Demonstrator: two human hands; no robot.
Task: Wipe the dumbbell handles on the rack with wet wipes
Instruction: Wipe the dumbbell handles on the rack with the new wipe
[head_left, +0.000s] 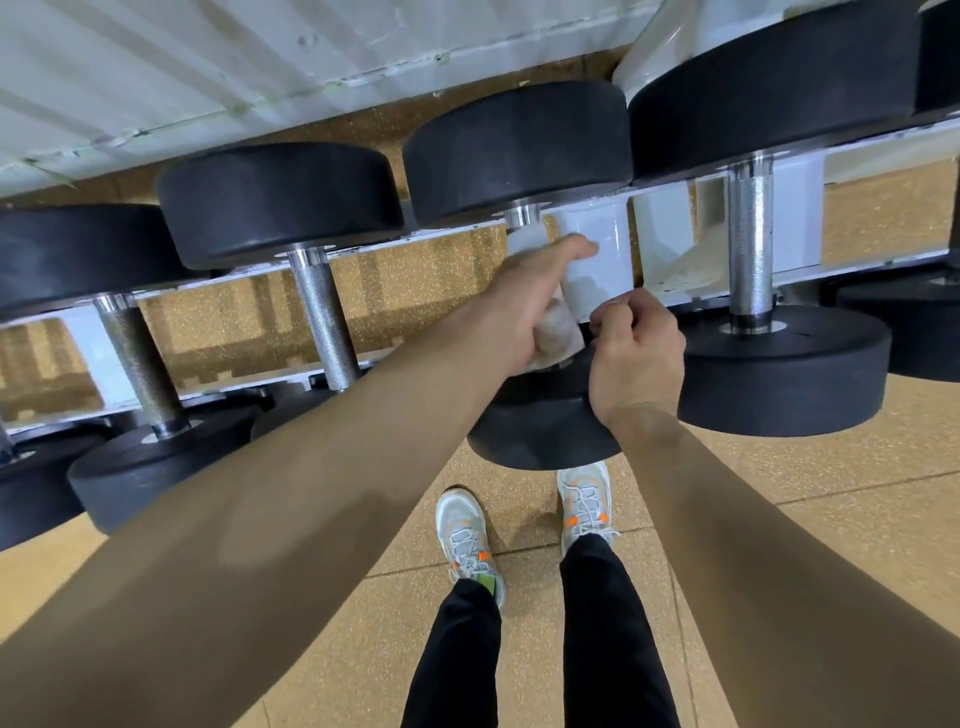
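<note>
A: Left hand (530, 306)?
B: Wrapped round wet wipe (557, 340) on middle dumbbell handle (522, 215), white rack (602, 244) behind.
A: Right hand (636, 353)?
B: Curled on that dumbbell's near black head (540, 431); pinching anything or not, cannot tell.
A: Around?
B: Knurled handles (750, 244) either side, grey-orange trainers (462, 525) below on tan floor (779, 519).

White rack (670, 234) with black round-headed dumbbells in a row, above a tan speckled floor (779, 519).

The middle dumbbell (519, 150) lies across the two white rails, its handle wrapped in a white wipe (558, 332). Just left of it rests a second dumbbell (280, 202) with a bare knurled handle, and further left a third (140, 364). Just right of the middle dumbbell sits a larger one (750, 244), head beside head; past that, only a black head (940, 52) shows at the edge. On the floor, nearer than the middle dumbbell, stand two pale shoes (462, 530).
</note>
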